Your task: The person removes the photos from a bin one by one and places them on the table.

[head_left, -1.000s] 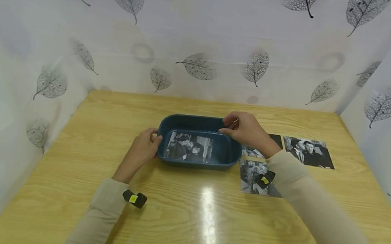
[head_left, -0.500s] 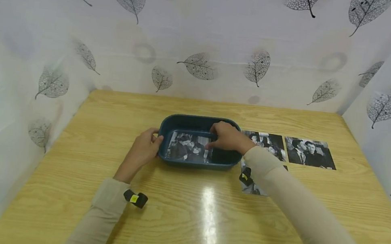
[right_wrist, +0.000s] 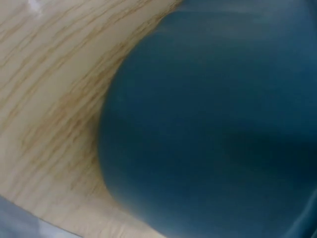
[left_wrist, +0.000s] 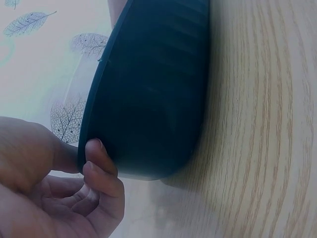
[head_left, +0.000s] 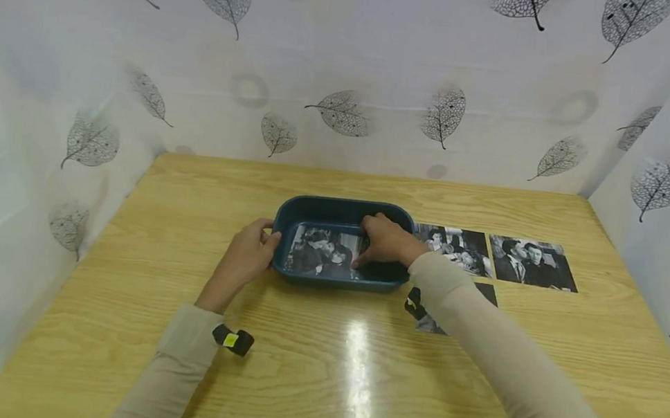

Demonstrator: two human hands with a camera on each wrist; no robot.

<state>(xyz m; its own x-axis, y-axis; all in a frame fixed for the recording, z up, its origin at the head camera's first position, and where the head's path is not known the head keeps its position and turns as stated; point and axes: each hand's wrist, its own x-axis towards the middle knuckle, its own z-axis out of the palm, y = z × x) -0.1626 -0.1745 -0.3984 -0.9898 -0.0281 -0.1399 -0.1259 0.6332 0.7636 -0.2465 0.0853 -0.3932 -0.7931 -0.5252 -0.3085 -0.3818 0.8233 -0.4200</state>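
A dark blue plastic tray [head_left: 338,283] with rounded corners stands on the table. Flat on its floor, toward the left, lies a black-and-white photo [head_left: 318,254]. My left hand [head_left: 246,254] grips the tray's left rim; in the left wrist view its thumb is on one side of the wall [left_wrist: 148,94] and curled fingers are on the other. Inside the tray, my right hand [head_left: 386,240] is at the photo's right edge, thumb and fingertips spread apart. Whether its fingertips touch the photo is unclear. The right wrist view shows only the tray's outer wall [right_wrist: 198,114].
More black-and-white photos lie right of the tray: one close beside it [head_left: 456,246], another farther right [head_left: 532,262]. A nearer photo [head_left: 432,324] is partly covered by my right sleeve. A leaf-patterned curtain [head_left: 355,44] encloses the wooden table [head_left: 290,371].
My right hand has moved down and left from the tray's far right rim to the photo inside, its thumb and fingers spreading. The left hand keeps its grip, and the tray stays put.
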